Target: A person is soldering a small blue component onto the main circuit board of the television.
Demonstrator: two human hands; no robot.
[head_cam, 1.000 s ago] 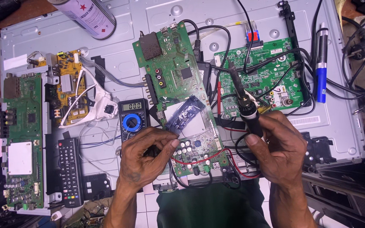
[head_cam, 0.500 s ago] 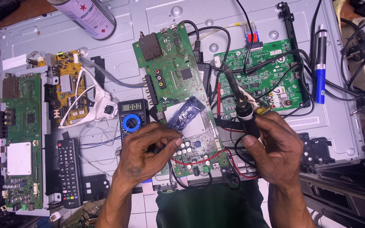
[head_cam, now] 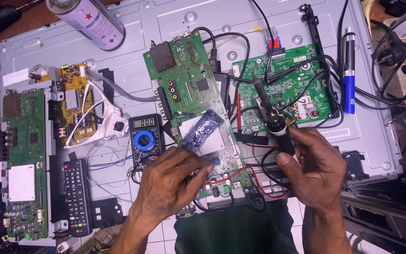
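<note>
My left hand [head_cam: 172, 181] rests on the lower part of a long green circuit board [head_cam: 191, 89] in the middle, fingers closed near a small blue module [head_cam: 203, 129] lying on it; what it pinches is hidden. My right hand [head_cam: 313, 167] grips a black soldering iron [head_cam: 271, 115], tip pointing up-left over a second green board [head_cam: 285, 91]. Red and black wires [head_cam: 250, 176] loop between the two hands.
A black multimeter [head_cam: 145, 138] sits left of my left hand. A remote control [head_cam: 77, 195], a yellow board [head_cam: 74, 106] and another green board [head_cam: 22, 160] lie at left. A spray can [head_cam: 88, 21] is at top, a blue-handled tool [head_cam: 349, 70] at right, all on a grey metal panel [head_cam: 377, 127].
My right hand has shifted the soldering iron slightly, and my left hand's fingers have closed in a little over the board. Everything else is unmoved.
</note>
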